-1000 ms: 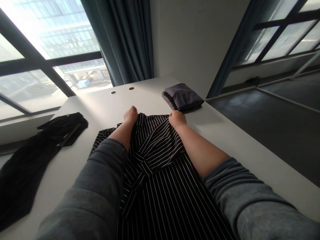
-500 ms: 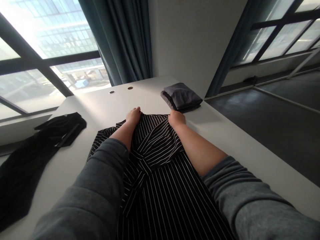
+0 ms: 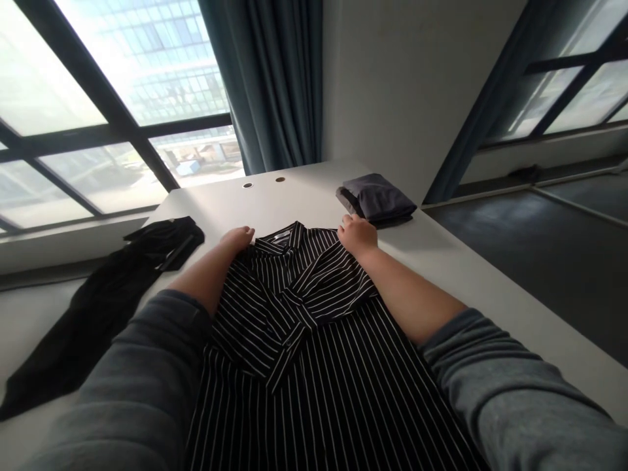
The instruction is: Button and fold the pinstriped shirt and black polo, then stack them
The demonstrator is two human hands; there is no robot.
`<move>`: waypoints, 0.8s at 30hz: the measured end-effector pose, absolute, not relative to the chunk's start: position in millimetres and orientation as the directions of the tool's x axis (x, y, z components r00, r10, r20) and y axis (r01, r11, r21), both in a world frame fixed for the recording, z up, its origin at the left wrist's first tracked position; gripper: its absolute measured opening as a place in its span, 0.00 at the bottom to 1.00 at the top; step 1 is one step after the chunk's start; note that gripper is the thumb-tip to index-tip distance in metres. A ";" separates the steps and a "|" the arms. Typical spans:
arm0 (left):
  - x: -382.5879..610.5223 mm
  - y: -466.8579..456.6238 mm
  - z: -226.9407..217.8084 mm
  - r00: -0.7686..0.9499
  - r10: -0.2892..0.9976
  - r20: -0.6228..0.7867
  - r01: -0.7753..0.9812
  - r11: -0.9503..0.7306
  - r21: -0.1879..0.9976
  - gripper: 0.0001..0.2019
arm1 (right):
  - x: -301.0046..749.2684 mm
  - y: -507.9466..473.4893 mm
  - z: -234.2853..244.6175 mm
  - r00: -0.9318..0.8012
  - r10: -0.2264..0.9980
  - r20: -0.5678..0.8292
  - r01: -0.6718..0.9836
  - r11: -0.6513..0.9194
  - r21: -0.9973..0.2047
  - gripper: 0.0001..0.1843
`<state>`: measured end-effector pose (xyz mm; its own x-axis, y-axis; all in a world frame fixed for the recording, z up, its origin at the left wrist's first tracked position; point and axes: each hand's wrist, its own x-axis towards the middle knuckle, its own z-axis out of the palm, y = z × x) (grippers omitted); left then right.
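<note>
Item: striped shirt [image 3: 314, 340], black with thin white stripes, lying front-up on the white surface [image 3: 490, 288] directly before the person and running from near the far edge down out of view. Change: half a second ago both hands held its bunched top edge fairly close together; they are now set wider, the collar [image 3: 289, 235] has come into sight between them, and the shoulders lie flatter, so the spreading-out looks well advanced. Left hand [image 3: 238, 237]: flat, fingers extended, resting at one shoulder edge. Right hand [image 3: 358, 235]: curled at the other shoulder; a pinch on the cloth cannot be told. Condition: a crossed fold lies diagonally over the chest. Adjacent: folded grey garment [image 3: 377, 199] just beyond the right hand; loose black garment [image 3: 98, 307] well to the left.
</note>
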<state>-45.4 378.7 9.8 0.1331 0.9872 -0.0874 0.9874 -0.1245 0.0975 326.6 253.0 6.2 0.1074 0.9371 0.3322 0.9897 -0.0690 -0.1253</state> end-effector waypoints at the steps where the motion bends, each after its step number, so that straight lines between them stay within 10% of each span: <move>1: -61.0 372.0 10.0 0.125 0.986 -0.112 0.989 -0.115 0.096 0.26 | 317.2 254.8 8.8 0.041 0.948 0.317 0.994 -0.006 -0.109 0.20; 9: -113.2 321.8 -5.8 0.070 0.995 -0.072 0.971 -0.052 0.231 0.23 | 188.2 303.0 28.8 -0.436 0.892 0.118 0.876 0.451 -0.170 0.23; 24: -147.7 316.6 -40.0 -0.002 0.996 0.090 0.921 -0.033 0.388 0.18 | 111.4 363.8 -20.3 -0.176 0.982 0.071 0.954 0.188 -0.234 0.20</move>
<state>-147.7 316.6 -40.0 -0.0018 0.9960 0.0896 0.9210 -0.0332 0.3881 111.4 363.8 -20.3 -0.1758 0.9819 0.0706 0.9538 0.1877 -0.2344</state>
